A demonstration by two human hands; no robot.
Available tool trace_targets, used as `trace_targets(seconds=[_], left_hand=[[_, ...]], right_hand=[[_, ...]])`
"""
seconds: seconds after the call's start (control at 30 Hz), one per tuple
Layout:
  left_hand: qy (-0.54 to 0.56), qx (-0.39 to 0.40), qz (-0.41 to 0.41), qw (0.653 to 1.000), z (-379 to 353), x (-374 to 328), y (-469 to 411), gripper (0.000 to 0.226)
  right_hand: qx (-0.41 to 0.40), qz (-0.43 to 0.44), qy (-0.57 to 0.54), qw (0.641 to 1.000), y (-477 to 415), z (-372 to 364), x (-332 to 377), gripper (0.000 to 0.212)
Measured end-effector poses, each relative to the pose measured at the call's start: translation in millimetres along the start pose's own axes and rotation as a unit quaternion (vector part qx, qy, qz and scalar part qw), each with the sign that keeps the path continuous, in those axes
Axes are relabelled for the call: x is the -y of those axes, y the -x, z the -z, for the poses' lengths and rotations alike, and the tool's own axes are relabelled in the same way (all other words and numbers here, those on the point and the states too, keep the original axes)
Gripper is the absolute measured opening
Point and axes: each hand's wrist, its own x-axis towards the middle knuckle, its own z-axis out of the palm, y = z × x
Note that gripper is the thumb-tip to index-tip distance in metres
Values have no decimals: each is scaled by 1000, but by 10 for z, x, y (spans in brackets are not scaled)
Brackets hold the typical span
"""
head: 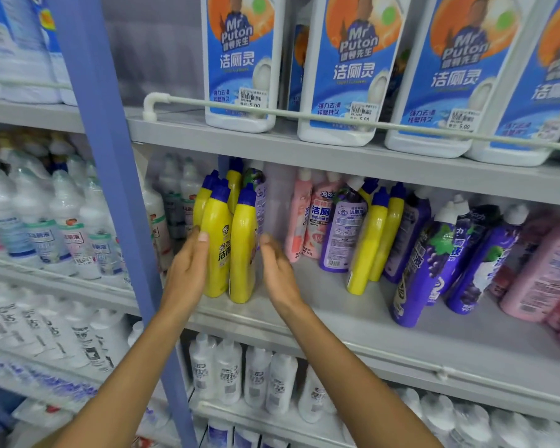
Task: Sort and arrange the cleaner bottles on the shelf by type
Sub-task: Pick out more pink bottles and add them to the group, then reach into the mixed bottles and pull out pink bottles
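On the grey store shelf (307, 305), a cluster of yellow cleaner bottles (222, 244) stands upright near the blue post (110, 156). The left hand (188, 266) rests straight-fingered against the cluster, and the right hand (278, 273) hovers relaxed just beside it. Purple bottles (434, 263) lean further right.

A blue upright post (110, 189) runs from 11 to 7 o'clock, dividing grey shelves (353, 305); a white guard rail (304, 116) crosses 12 to 2 o'clock.

yellow bottles (217, 247) with blue caps (220, 190), purple bottles (424, 266), pink bottles (299, 218)
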Motion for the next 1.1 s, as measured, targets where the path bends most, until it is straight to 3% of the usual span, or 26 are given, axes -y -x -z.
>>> trace_targets(seconds=[0.17, 0.3, 0.43, 0.5, 0.6, 0.73, 0.8, 0.97, 1.07, 1.1], left_hand=[[97, -1, 40, 995, 129, -349, 87, 29], [113, -14, 0, 993, 93, -705, 258, 28], [124, 6, -58, 991, -95, -904, 393, 67], [145, 35, -68, 986, -266, -1008, 404, 70], [168, 82, -56, 981, -630, -1116, 266, 54], [120, 71, 23, 990, -1176, -1085, -263, 34], [99, 53, 66, 991, -1394, -1089, -533, 41], [-17, 97, 113, 989, -1719, -926, -991, 71], [-91, 131, 123, 980, -1860, -639, -1240, 110], [-100, 118, 110, 982, -1891, -606, -1253, 95]], right_hand=[[-38, -9, -57, 998, 59, 377, 118, 103], [-83, -7, -86, 993, 78, 850, 188, 80], [-139, 5, -107, 984, 34, 1267, 203, 54], [-156, 19, -123, 980, -16, 1404, 265, 47], [-172, 21, -114, 978, -193, 1467, 344, 56], [-194, 11, -40, 980, -370, 1384, 372, 72], [-200, 0, -14, 980, -440, 1312, 392, 74], [-288, -1, 127, 949, -780, 1118, 265, 102], [-310, -1, 206, 928, -848, 1031, 205, 102], [-320, 1, 220, 922, -868, 1013, 174, 104]])
